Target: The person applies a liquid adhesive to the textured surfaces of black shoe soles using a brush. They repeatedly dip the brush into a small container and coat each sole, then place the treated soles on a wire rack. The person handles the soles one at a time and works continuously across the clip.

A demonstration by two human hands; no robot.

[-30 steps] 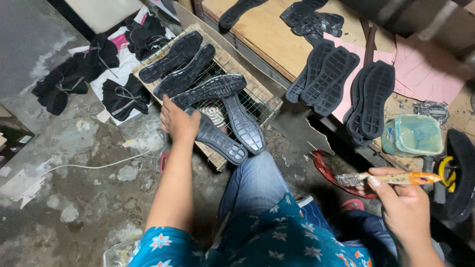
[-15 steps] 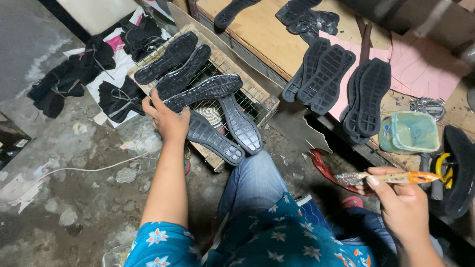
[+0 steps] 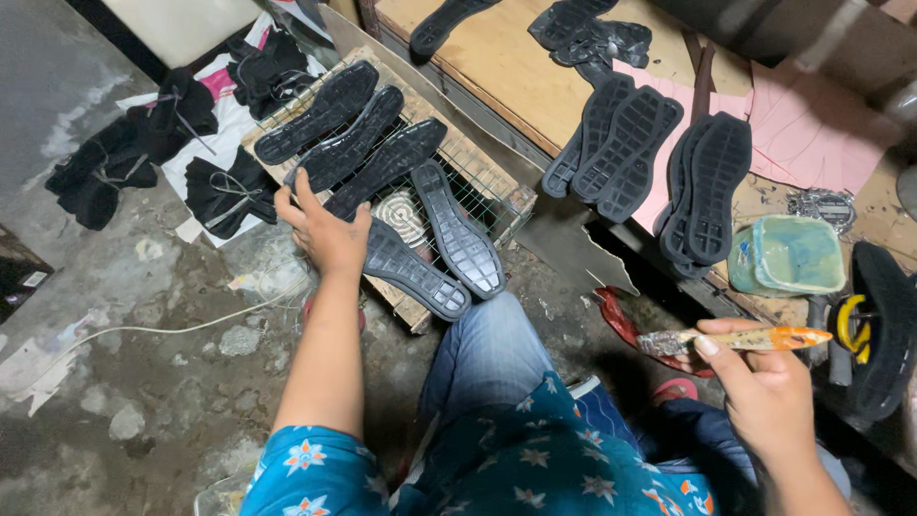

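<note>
- At about nine o'clock, on the concrete floor (image 3: 124, 401), black shoe uppers (image 3: 143, 162) lie in a loose heap on sheets of white paper, and a thin pale cord (image 3: 191, 328) trails across the floor below them.
- My left hand (image 3: 325, 229) reaches out toward eleven o'clock, fingers spread and unclenched, palm down on the near end of a black rubber sole (image 3: 411, 270).
- That sole lies on a wire rack (image 3: 492, 186) in a wooden frame; it points toward five o'clock, and another sole (image 3: 457, 227) lies just beside it, angled the same way.
- Three more soles (image 3: 353, 134) lie side by side across the far half of the rack, running toward one o'clock; a round coil shows under the mesh between the two groups.
- At twelve o'clock a wooden bench (image 3: 497, 67) carries further black soles; a pair (image 3: 616, 143) and a stacked pair (image 3: 707, 186) lie partly on a pink sheet (image 3: 812, 134).
- At about two o'clock a pale green tub (image 3: 788, 256) stands on the bench, just right of the stacked pair.
- My right hand (image 3: 764, 392), at four o'clock, is closed round the orange handle of a brush (image 3: 731, 340), which points its bristles toward nine o'clock, well apart from the rack.
- My jeans (image 3: 487, 354) and blue flowered shirt (image 3: 497, 459) fill six o'clock.
</note>
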